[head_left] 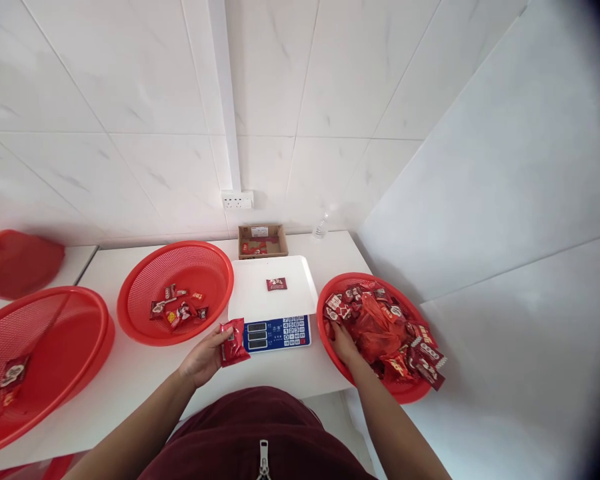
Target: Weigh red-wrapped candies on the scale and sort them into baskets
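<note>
My left hand (203,359) is closed on a red packet (235,343), held over the left end of the scale's blue keypad (279,333). On the scale's white tray (250,290) lies one small dark red packet (277,284). To the right, my right hand (343,343) reaches into a red basket (414,397) full of red packets (338,305) and a crumpled red plastic bag (379,327). Its fingertips are hidden among the packets at the basket's left side, so whether they grip anything does not show.
Left of the scale, a red basket (130,293) holds several small packets. Another red basket (87,373) stands further left with a few packets, a red bag (20,263) behind it. Behind the scale are a cardboard box (279,247) and a clear bottle (321,227) near the wall.
</note>
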Action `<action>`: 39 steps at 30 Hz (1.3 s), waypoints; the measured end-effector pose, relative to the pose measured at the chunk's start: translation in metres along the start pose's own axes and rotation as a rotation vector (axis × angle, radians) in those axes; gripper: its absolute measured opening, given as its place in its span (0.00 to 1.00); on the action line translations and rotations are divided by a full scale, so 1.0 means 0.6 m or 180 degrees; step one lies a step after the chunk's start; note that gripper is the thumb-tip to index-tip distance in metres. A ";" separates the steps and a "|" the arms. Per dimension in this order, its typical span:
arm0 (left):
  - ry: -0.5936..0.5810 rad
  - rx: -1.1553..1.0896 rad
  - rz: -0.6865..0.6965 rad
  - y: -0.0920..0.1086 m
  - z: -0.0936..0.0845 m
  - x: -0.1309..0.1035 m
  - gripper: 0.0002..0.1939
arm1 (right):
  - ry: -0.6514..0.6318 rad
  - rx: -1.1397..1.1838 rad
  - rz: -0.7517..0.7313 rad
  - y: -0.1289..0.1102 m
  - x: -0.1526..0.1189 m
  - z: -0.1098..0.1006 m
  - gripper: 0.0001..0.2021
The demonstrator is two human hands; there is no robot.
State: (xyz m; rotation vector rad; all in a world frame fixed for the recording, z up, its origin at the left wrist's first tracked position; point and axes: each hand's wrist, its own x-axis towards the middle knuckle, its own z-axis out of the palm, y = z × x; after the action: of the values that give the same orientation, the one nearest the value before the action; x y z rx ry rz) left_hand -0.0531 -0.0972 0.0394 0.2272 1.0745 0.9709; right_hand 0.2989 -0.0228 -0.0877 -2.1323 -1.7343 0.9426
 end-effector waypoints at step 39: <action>0.0209 -0.0144 -0.0117 -0.007 -0.001 -0.025 0.11 | 0.0536 0.0233 0.0152 -0.014 0.025 -0.023 0.10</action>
State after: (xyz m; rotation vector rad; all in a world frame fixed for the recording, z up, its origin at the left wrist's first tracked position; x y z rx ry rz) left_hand -0.0531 -0.1113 0.0463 0.1387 1.1118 0.9742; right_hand 0.3019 -0.0033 -0.0772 -2.1475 -1.5519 0.7996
